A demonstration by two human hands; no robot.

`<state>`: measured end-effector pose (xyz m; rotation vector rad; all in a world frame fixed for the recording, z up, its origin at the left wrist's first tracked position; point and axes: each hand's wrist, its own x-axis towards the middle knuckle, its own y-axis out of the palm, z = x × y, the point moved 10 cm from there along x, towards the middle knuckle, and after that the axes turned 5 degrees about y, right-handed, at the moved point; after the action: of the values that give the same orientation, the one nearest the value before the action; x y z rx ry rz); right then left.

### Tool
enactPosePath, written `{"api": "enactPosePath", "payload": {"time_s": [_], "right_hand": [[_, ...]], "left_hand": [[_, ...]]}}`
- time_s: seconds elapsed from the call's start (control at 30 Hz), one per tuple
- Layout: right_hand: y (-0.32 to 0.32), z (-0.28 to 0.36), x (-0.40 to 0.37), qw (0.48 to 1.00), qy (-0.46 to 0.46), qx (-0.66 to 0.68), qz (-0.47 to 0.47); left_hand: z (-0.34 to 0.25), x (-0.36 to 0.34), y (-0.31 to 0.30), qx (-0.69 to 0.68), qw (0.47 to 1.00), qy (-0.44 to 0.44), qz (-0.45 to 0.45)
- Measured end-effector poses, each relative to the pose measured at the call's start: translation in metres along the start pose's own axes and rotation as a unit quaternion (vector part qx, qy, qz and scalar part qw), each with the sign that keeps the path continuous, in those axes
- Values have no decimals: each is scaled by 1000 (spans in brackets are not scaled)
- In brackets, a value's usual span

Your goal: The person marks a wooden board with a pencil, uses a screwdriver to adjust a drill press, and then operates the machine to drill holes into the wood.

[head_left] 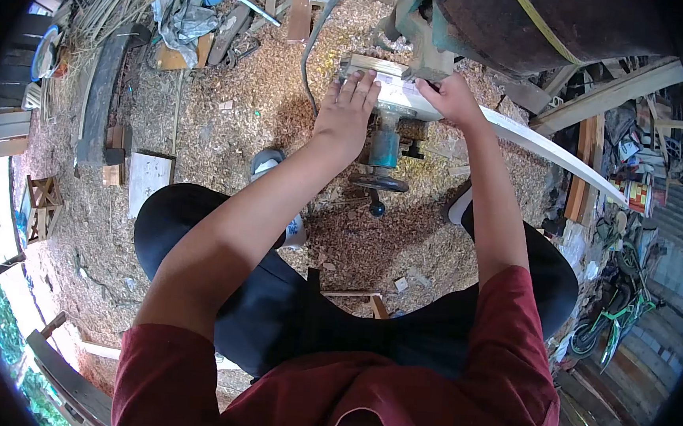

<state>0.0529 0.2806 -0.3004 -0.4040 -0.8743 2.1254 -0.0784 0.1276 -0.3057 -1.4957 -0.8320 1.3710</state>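
A long pale wooden board (548,144) reaches from the machine at the top centre out to the right. My right hand (454,100) is wrapped round the board near the machine, thumb on its upper side. Flat on the left part of the work, fingers slightly apart, lies my left hand (349,107). Beside its fingertips is a short wooden block (375,65) on the machine. Below the board stand the machine's teal column (385,148) and a dark handwheel (378,183) with a ball-ended handle. The board's underside is hidden.
A large dark cylindrical body (521,24) fills the top right. A grey cable (315,45) curves down left of the machine. Wood shavings (228,134) cover the ground. A white board (150,184) lies at the left, and a green bicycle (616,311) stands at the right.
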Motion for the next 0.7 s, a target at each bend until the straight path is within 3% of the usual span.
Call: {"api": "enactPosePath", "payload": {"time_s": [0.1,0.37,0.6,0.7], "right_hand": [[1,-7,-1,999,33,19,9],[4,-16,4,1000,-5,9,-2],[-6,19,-2,998,-22,57,-35],[3,-8,3,1000,1,-17,6]], "left_hand": [[2,1,2,-7,1000,-3,-8],[0,3,3,1,1000,-3,-3],[-1,-1,-3,6,1000,1,4],[2,0,-1,2,1000,-3,5]]}}
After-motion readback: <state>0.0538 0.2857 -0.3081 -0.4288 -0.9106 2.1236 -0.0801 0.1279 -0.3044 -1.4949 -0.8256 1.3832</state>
